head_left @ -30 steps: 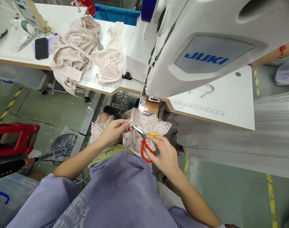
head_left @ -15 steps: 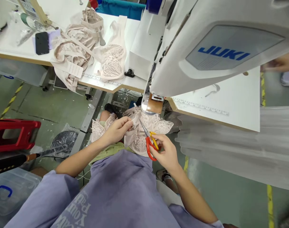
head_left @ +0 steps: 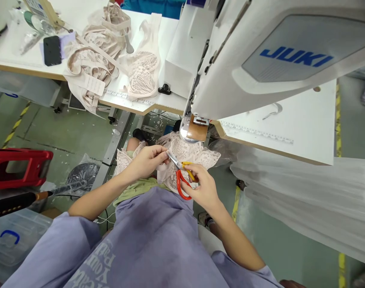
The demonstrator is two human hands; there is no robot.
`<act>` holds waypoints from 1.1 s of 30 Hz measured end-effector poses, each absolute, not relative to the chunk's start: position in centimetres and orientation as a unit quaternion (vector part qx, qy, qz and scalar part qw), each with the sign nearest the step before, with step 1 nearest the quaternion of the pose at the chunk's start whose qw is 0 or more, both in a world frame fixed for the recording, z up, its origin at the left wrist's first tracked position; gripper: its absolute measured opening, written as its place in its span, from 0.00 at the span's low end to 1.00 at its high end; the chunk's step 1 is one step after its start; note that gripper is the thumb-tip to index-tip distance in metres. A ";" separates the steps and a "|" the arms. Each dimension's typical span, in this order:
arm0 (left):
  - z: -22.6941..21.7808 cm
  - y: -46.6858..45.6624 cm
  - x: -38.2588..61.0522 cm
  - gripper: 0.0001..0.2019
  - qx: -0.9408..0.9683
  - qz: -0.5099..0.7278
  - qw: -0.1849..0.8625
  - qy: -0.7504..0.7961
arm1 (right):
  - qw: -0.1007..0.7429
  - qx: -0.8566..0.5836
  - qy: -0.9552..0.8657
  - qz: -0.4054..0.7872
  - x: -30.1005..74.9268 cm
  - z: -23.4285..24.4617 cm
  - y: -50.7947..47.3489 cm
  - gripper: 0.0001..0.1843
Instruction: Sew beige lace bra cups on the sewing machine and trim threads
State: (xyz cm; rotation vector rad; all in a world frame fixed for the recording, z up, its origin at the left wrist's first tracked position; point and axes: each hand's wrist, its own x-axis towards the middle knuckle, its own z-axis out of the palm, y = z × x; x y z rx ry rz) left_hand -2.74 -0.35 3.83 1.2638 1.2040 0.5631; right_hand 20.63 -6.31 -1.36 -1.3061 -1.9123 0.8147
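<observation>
Head view: right hand (head_left: 202, 186), grasping scissors (head_left: 179, 165), has brought them within cutting reach of the bra (head_left: 169, 178) left hand (head_left: 147, 161) pinches.

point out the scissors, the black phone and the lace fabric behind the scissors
Scissors (head_left: 179, 165): head view, on the pivot between blades and handles.
Black phone (head_left: 52, 51): head view, middle of its upward face.
Lace fabric (head_left: 192, 152): head view, patterned part right of the blades.

The left forearm (head_left: 104, 191) is pointing to two o'clock, left hand (head_left: 149, 160) pinching, while the right forearm (head_left: 235, 234) is pointing to eleven o'clock, right hand (head_left: 203, 188) gripping.
</observation>
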 end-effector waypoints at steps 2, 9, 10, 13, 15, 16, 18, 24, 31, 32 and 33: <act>3.8 -0.3 -2.9 0.17 0.552 0.241 0.602 0.525 | 0.326 -0.506 -0.729 0.327 20.6 -1.3 -6.2 0.21; 3.9 -0.3 -3.0 0.17 0.561 0.230 0.584 0.539 | 0.310 -0.537 -0.696 0.362 21.1 -1.0 -6.4 0.17; 4.0 -0.3 -2.9 0.17 0.564 0.227 0.581 0.541 | 0.307 -0.540 -0.693 0.365 21.2 -1.0 -6.5 0.16; 4.0 -0.3 -2.9 0.19 0.567 0.233 0.575 0.542 | 0.299 -0.548 -0.685 0.375 21.5 -1.0 -6.9 0.15; 4.0 -0.2 -2.9 0.18 0.561 0.248 0.576 0.540 | 0.305 -0.556 -0.676 0.376 21.8 -1.1 -7.2 0.15; 4.0 -0.2 -2.9 0.17 0.557 0.258 0.577 0.539 | 0.309 -0.561 -0.670 0.375 22.1 -1.1 -7.4 0.15; 4.0 -0.1 -3.0 0.15 0.562 0.271 0.563 0.542 | 0.307 -0.572 -0.658 0.381 23.1 -1.1 -7.6 0.15; 3.2 0.2 -3.8 0.13 0.672 0.269 0.380 0.577 | 0.194 -0.669 -0.618 0.365 29.2 -0.6 -5.6 0.21; 4.5 2.7 -4.6 0.14 0.685 0.156 0.480 0.525 | 0.191 -0.801 -0.554 0.121 35.9 -1.5 5.9 0.23; 4.7 3.1 -4.6 0.14 0.691 0.137 0.489 0.514 | 0.186 -0.801 -0.560 0.099 36.5 -1.7 7.8 0.23; 4.7 3.5 -4.5 0.14 0.702 0.121 0.486 0.506 | 0.172 -0.798 -0.572 0.086 37.0 -1.9 9.4 0.23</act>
